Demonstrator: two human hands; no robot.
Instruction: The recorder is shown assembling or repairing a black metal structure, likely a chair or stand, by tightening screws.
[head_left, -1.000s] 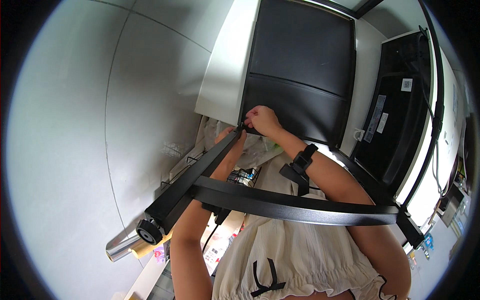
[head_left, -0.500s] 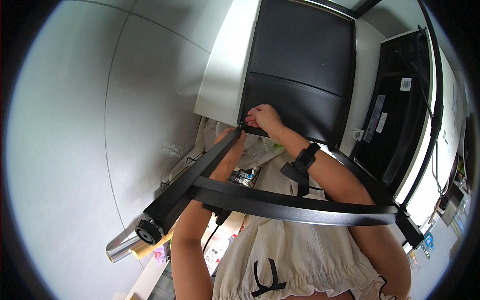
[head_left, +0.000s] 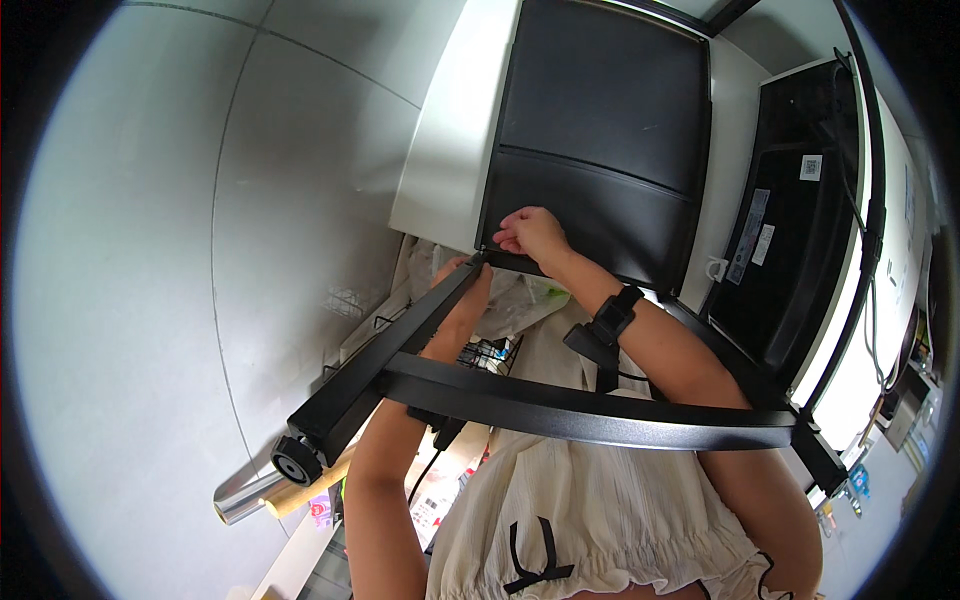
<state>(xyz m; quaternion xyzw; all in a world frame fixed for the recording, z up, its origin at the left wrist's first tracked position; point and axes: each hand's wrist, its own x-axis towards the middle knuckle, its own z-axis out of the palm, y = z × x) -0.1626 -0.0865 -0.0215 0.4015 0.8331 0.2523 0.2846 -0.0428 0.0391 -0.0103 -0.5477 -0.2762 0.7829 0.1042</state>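
The right hand (head_left: pixel 533 237) is pointing toward ten o'clock, fingers (head_left: pixel 511 232) loosely bent; the left hand (head_left: pixel 478 288), partly hidden, is gripping, its forearm (head_left: pixel 445 345) pointing toward one.

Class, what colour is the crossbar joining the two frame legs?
The crossbar is black; it shows best in the head view.

Black metal frame (head_left: pixel 570 412): square leg (head_left: pixel 395 342) slanted, round foot (head_left: pixel 297 461) at lower end, crossbar branching partway. Leg's upper end at near-left corner of flat, ridged black panel (head_left: pixel 605 125).
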